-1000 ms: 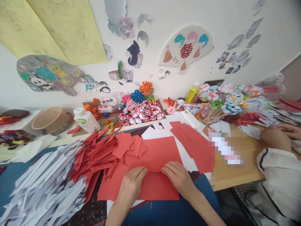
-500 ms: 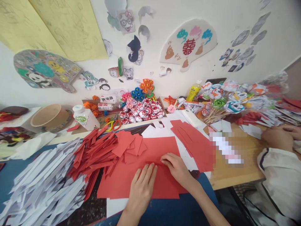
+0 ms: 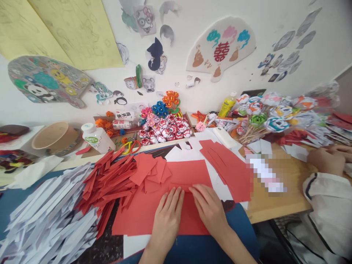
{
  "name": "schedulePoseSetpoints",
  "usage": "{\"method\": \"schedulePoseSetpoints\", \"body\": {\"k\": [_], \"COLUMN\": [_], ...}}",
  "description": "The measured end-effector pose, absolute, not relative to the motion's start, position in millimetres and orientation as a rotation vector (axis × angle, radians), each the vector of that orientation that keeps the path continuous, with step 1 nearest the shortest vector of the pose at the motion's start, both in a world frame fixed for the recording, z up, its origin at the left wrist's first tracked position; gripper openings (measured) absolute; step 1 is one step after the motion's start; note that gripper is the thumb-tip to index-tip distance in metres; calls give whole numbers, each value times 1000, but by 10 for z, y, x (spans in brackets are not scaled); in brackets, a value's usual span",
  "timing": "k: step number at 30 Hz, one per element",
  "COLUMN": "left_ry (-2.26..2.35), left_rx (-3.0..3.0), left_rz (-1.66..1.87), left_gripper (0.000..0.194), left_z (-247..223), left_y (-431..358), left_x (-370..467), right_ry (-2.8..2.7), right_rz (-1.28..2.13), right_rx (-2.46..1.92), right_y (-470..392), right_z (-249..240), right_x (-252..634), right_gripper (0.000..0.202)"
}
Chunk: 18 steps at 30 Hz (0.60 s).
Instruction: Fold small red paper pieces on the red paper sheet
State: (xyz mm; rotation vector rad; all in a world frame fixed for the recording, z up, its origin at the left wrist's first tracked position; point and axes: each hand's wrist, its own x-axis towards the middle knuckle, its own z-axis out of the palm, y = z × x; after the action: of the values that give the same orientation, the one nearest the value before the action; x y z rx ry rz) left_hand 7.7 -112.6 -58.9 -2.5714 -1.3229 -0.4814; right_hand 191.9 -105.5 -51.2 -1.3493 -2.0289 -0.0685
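Note:
Large red paper sheets (image 3: 137, 216) lie in front of me. On top of them is a small folded red paper strip (image 3: 181, 186), hard to make out against the red. My left hand (image 3: 168, 211) presses down on its left part, fingers laid flat and side by side. My right hand (image 3: 210, 209) rests at the strip's right end, fingers stretched forward and fingertips on the paper. The two hands are a little apart. Small red square pieces (image 3: 150, 170) overlap the sheets' upper left corner, next to a pile of folded red strips (image 3: 107, 179).
Folded white strips (image 3: 52, 216) heap up at the left. Behind stand a white bottle (image 3: 97, 138), scissors (image 3: 132, 146) and red-white paper flowers (image 3: 167, 130). More red paper (image 3: 227, 172) lies right. A person's sleeve (image 3: 330, 205) is at the far right.
My right hand has gone from pinching at the paper's edge to lying flatter with its fingers stretched out. My left hand stays pressed on the paper. The view has shifted slightly.

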Motion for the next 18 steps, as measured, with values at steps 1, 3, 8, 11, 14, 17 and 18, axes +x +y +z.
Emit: {"method": "schedulePoseSetpoints", "body": {"k": [1, 3, 8, 11, 14, 17, 18], "left_ry": [-1332, -1349, -1347, -1357, -1369, -1366, -1366], "left_rx": [-2567, -2558, -2550, -2559, -2562, -2558, -2557], "left_rz": [-489, -502, -490, -462, -439, -418, -411], "left_gripper": [51, 48, 47, 48, 48, 48, 49], "left_z": [-602, -624, -640, -646, -648, -637, -633], "left_y": [-1125, -1123, -1115, -1104, -1092, -1093, -1095], "left_x": [79, 82, 85, 85, 89, 93, 93], "right_ry": [-2072, -2152, -2193, -2195, -2190, -2195, -2199], "right_rz": [-119, -163, -206, -205, -196, -197, -199], "right_rx": [-1323, -1326, -1389, -1409, -1424, -1438, -1443], "right_y": [-1121, -1215, -1242, -1223, -1222, -1226, -1226], "right_z": [-533, -577, -661, -669, -663, -661, -661], "right_x": [1898, 1862, 1837, 1841, 1839, 1833, 1832], "right_gripper": [38, 44, 45, 45, 44, 45, 45]}}
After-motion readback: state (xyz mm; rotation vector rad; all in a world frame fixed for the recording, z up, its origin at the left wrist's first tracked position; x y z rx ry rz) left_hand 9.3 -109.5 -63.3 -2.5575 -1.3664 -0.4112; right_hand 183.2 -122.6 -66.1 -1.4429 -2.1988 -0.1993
